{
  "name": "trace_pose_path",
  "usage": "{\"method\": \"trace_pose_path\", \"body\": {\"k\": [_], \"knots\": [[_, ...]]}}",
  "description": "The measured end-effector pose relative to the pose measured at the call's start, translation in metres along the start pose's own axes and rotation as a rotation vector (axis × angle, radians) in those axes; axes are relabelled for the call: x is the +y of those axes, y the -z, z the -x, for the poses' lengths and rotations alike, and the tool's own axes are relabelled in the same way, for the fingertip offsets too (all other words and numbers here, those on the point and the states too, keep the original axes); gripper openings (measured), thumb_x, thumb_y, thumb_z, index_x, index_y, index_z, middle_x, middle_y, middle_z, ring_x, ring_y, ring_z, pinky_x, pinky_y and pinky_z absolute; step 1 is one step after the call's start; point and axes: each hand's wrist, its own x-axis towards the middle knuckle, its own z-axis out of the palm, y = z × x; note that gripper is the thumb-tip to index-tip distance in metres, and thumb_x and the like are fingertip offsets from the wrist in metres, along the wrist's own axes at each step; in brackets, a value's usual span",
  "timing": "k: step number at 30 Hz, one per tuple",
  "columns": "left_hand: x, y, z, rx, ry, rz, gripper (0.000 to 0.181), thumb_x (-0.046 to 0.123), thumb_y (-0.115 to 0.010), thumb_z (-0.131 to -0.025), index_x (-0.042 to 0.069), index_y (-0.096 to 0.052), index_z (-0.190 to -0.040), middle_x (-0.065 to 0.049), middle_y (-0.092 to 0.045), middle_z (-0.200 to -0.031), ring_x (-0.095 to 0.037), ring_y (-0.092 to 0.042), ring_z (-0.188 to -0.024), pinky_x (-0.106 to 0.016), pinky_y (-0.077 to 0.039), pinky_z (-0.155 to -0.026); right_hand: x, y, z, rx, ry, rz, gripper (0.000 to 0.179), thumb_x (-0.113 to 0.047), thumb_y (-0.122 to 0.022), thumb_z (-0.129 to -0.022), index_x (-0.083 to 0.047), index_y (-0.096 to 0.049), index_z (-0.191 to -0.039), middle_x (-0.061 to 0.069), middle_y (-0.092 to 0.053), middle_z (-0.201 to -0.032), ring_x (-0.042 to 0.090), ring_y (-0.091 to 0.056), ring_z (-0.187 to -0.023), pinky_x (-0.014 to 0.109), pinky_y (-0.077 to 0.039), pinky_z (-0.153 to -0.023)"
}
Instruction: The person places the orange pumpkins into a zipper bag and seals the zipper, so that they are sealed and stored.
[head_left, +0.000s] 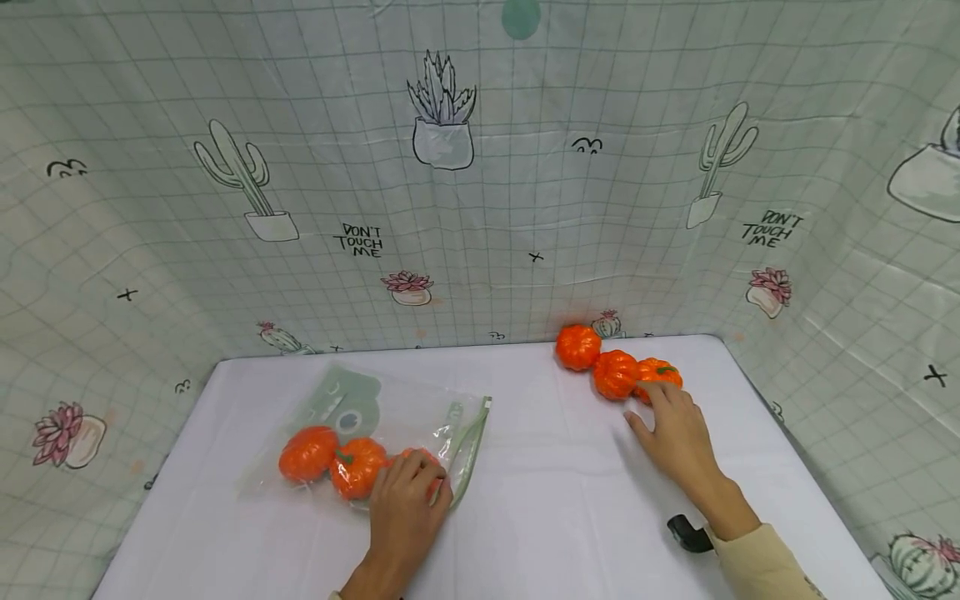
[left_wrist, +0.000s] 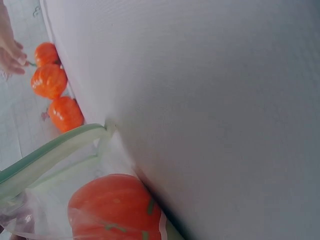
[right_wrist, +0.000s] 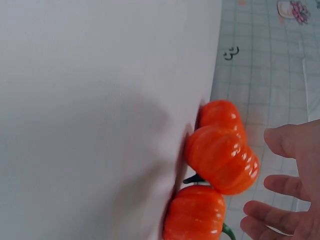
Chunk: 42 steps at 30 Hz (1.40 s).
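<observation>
A clear zip bag (head_left: 351,398) with a green print lies on the left of the table, its green zip edge facing right. Inside it are a left orange toy pumpkin (head_left: 307,454), a middle one (head_left: 358,468) and a right one (head_left: 418,456), partly covered by my left hand (head_left: 408,510). That hand's curled fingers grip the bag near its mouth; the fingertips are partly hidden. At the back right, three more pumpkins (head_left: 616,375) touch in a row. My right hand (head_left: 678,433) hovers by the rightmost pumpkin (head_left: 658,372), fingers spread and holding nothing.
A white cloth covers the table (head_left: 540,500). Behind it and at both sides hangs a grid-patterned curtain (head_left: 495,208) with plant drawings. Beside the right sleeve is a small black object (head_left: 688,534).
</observation>
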Motion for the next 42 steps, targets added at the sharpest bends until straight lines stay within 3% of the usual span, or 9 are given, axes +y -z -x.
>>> {"method": "trace_pose_path", "body": {"k": [10,19,32,42], "knots": [[0.000,0.000,0.000,0.024,-0.008,0.008,0.021,0.000,-0.084,-0.065,0.014,-0.069,-0.070,0.003,-0.060,-0.078,-0.017,-0.055,-0.071,-0.031,-0.042,-0.063,0.014,0.005,-0.006,0.031,-0.044,-0.010,0.053,-0.013,-0.079,-0.091,0.014,-0.058,-0.132,0.038,-0.055,-0.126,0.057,-0.053,-0.113,0.070,-0.043,-0.097],[-0.001,-0.001,0.001,0.006,-0.001,0.000,0.022,0.001,-0.086,-0.066,0.014,-0.069,-0.071,0.003,-0.059,-0.077,-0.016,-0.056,-0.070,-0.030,-0.043,-0.062,0.029,0.006,-0.010,0.046,-0.090,-0.014,0.057,-0.011,-0.079,-0.090,0.012,-0.055,-0.136,0.039,-0.051,-0.129,0.058,-0.050,-0.114,0.073,-0.041,-0.098],[-0.001,-0.001,0.002,-0.003,0.001,-0.002,0.021,0.003,-0.086,-0.066,0.014,-0.069,-0.070,0.003,-0.058,-0.076,-0.015,-0.055,-0.069,-0.030,-0.041,-0.062,0.046,0.000,-0.012,-0.021,-0.170,0.024,0.067,-0.016,-0.080,-0.090,0.012,-0.049,-0.142,0.040,-0.045,-0.137,0.059,-0.046,-0.120,0.074,-0.039,-0.101],[0.000,0.000,0.003,-0.022,0.012,-0.011,0.022,0.004,-0.088,-0.066,0.014,-0.069,-0.071,0.004,-0.058,-0.076,-0.015,-0.055,-0.070,-0.029,-0.039,-0.062,0.052,-0.003,-0.019,-0.025,-0.163,0.019,0.078,-0.015,-0.082,-0.087,0.011,-0.043,-0.149,0.042,-0.043,-0.141,0.061,-0.046,-0.121,0.075,-0.040,-0.102]]}}
